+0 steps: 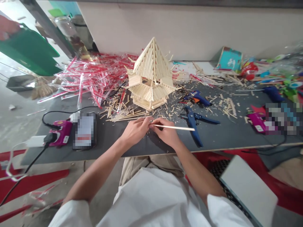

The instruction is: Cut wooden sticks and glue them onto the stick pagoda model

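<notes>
My left hand (136,128) and my right hand (165,132) meet over the near edge of the dark table (227,135). Both pinch one thin wooden stick (176,127), which runs level and points to the right. The left fingers grip its left end; the right hand holds it just beside them. Behind the hands stands a small stick-built pagoda model (151,77) with a pointed roof. Loose stick pieces (123,115) lie in front of it.
Blue cutting pliers (194,124) and a blue glue gun (197,98) lie right of my hands. A phone (84,130) and a purple device (60,132) with cables sit at left. Red plastic wrappers (94,77) pile up at the back left, and colourful clutter (281,78) at the right.
</notes>
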The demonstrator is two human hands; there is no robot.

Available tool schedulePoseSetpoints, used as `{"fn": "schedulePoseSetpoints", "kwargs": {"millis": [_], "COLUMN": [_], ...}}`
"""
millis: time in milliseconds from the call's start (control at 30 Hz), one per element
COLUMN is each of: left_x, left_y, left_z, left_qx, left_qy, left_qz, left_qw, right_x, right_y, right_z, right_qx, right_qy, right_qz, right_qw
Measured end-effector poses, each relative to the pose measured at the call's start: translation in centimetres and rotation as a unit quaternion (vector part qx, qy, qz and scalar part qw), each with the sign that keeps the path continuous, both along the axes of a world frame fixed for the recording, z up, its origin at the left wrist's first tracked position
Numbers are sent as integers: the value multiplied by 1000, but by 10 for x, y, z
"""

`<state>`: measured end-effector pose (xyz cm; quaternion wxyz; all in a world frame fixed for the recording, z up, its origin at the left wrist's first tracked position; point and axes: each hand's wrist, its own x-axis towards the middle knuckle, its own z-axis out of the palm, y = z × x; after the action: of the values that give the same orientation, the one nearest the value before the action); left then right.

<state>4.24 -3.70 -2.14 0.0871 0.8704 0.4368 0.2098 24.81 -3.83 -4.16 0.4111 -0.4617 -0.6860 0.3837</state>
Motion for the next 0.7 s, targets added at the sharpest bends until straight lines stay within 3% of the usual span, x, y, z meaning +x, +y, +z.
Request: {"fn": "schedulePoseSetpoints", "kwargs": {"millis": [233,367,533,700], "left_x": [22,27,25,19], "left_y": [-8,-8,-8,-5], "left_z": [30,35,34,24], "left_qx": [131,170,207,218], "left_qy": [181,235,230,155], "left_qz": [-38,-59,-66,-63], "left_qw": [974,955,949,961], "right_x": [0,0,3,2], "right_y": [4,7,10,14], "right_z": [1,1,-7,-4], "right_qx": [-119,-148,-173,-190], "right_qy": [171,220,209,206], "right_qz": [-19,-17,-21,-33], "right_qw": [978,964,962,959]}}
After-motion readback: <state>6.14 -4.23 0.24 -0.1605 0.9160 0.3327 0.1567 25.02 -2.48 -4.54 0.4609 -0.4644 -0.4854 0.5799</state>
